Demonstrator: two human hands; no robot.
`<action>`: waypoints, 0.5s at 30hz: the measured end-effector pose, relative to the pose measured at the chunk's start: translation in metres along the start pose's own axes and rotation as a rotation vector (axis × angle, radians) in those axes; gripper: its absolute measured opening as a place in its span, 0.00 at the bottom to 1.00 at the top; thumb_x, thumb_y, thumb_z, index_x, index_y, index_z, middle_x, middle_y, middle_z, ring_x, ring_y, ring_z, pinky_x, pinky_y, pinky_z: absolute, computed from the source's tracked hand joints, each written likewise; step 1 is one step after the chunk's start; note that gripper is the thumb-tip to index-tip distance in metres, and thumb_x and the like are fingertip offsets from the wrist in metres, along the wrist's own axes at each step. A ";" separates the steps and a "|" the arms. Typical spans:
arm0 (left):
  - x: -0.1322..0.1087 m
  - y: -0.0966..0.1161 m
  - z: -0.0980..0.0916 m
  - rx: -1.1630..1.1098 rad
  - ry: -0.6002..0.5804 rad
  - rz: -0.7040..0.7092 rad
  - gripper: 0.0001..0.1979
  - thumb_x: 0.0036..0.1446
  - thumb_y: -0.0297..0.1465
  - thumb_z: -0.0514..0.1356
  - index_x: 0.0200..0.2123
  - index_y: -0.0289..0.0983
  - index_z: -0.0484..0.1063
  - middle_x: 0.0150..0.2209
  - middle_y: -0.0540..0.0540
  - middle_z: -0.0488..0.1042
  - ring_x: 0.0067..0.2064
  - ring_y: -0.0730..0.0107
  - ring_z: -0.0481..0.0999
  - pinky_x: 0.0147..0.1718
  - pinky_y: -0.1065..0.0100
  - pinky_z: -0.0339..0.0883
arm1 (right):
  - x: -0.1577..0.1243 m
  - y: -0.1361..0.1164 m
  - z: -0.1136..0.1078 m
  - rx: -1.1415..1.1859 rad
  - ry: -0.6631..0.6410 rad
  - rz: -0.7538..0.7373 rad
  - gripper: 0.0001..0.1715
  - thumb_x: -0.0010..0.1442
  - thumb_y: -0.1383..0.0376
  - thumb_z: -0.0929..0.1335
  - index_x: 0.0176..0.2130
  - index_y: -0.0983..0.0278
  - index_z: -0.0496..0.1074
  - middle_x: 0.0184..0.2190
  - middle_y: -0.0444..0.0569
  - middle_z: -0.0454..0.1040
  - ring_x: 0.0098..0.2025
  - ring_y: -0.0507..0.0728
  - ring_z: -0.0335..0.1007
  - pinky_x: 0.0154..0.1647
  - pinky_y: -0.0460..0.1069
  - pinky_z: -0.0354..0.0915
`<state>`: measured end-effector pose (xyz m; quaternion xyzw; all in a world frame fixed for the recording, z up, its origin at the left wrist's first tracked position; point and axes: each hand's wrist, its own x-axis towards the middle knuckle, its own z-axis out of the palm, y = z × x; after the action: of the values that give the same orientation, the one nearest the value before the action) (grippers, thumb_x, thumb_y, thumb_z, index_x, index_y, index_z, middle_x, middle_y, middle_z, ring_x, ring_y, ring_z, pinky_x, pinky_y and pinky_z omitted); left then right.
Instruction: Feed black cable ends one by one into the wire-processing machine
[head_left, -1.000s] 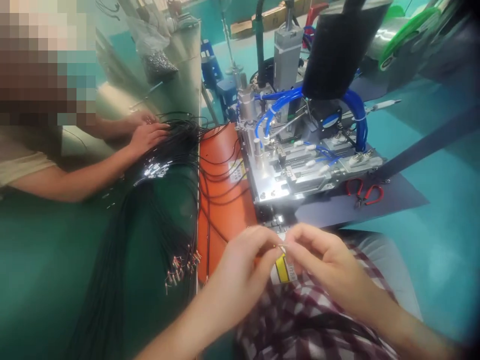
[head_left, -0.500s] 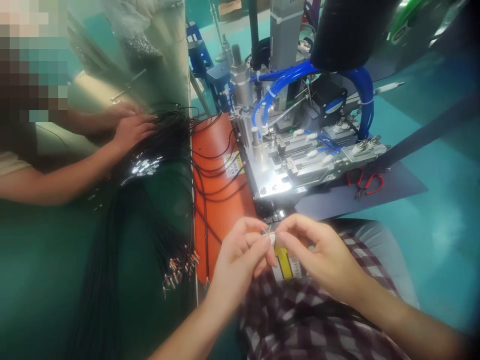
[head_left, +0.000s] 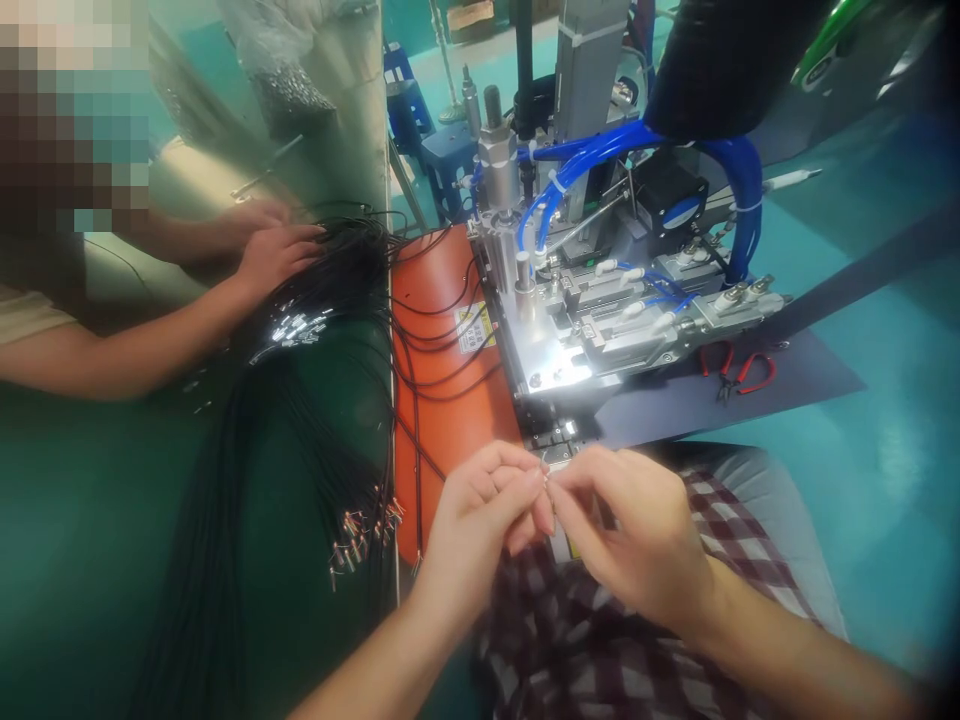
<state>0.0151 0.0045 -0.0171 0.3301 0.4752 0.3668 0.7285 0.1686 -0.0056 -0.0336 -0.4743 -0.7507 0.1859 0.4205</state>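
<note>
My left hand (head_left: 487,505) is closed in a pinch on some thin wires (head_left: 544,466), whose tips barely show between the fingertips. Against it, my right hand (head_left: 626,525) pinches the same wires with thumb and forefinger. Both hands meet above my lap, in front of the machine's near edge. Most of what they hold is hidden by the fingers. Black cables (head_left: 431,385) curve across an orange sheet (head_left: 427,290) to their left. On the green table lies a bundle of cable ends with bare coloured wires (head_left: 364,530).
A metal machine (head_left: 555,350) with blue air hoses (head_left: 585,165) stands ahead. Red-handled pliers (head_left: 726,385) lie on a grey mat (head_left: 810,375) to the right. At left, a co-worker's hands (head_left: 277,255) rest on a heap of black cables (head_left: 345,255) with shiny ends.
My right hand has closed in on the left, its fingers now pinching where the wires stick out. The left hand keeps its grip. The whole view has shifted slightly.
</note>
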 end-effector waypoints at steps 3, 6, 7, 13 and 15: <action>0.000 0.002 0.001 0.011 0.008 -0.006 0.07 0.57 0.32 0.60 0.31 0.34 0.67 0.19 0.52 0.70 0.17 0.83 0.54 0.21 0.73 0.49 | -0.001 0.002 -0.004 0.106 -0.065 0.141 0.07 0.61 0.70 0.66 0.30 0.63 0.70 0.23 0.42 0.71 0.24 0.50 0.64 0.30 0.48 0.60; -0.001 0.003 0.001 0.071 0.019 -0.009 0.08 0.56 0.33 0.61 0.30 0.34 0.68 0.18 0.51 0.69 0.18 0.81 0.57 0.19 0.75 0.47 | 0.001 0.005 -0.009 0.201 -0.042 0.307 0.03 0.62 0.68 0.66 0.36 0.62 0.71 0.29 0.44 0.74 0.29 0.51 0.68 0.32 0.47 0.64; -0.001 0.003 0.001 0.082 0.020 -0.014 0.08 0.56 0.33 0.61 0.30 0.34 0.68 0.17 0.52 0.68 0.18 0.80 0.59 0.19 0.75 0.46 | 0.002 0.006 -0.010 0.220 -0.027 0.337 0.03 0.62 0.68 0.66 0.36 0.62 0.71 0.31 0.44 0.74 0.29 0.52 0.68 0.32 0.47 0.65; -0.002 0.002 0.000 0.107 0.015 -0.023 0.09 0.57 0.34 0.62 0.29 0.34 0.69 0.17 0.54 0.64 0.22 0.78 0.62 0.26 0.73 0.57 | 0.007 0.003 -0.010 0.362 -0.084 0.411 0.03 0.60 0.69 0.68 0.34 0.61 0.73 0.30 0.42 0.71 0.27 0.50 0.65 0.27 0.45 0.62; -0.003 0.002 -0.001 0.124 0.007 -0.005 0.09 0.57 0.34 0.62 0.29 0.34 0.69 0.17 0.55 0.62 0.22 0.78 0.61 0.26 0.73 0.56 | 0.008 0.002 -0.010 0.410 -0.117 0.442 0.05 0.61 0.69 0.68 0.31 0.61 0.71 0.28 0.41 0.69 0.27 0.49 0.64 0.27 0.44 0.61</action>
<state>0.0134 0.0031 -0.0146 0.3720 0.5003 0.3359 0.7060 0.1763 0.0008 -0.0252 -0.5198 -0.5992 0.4474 0.4129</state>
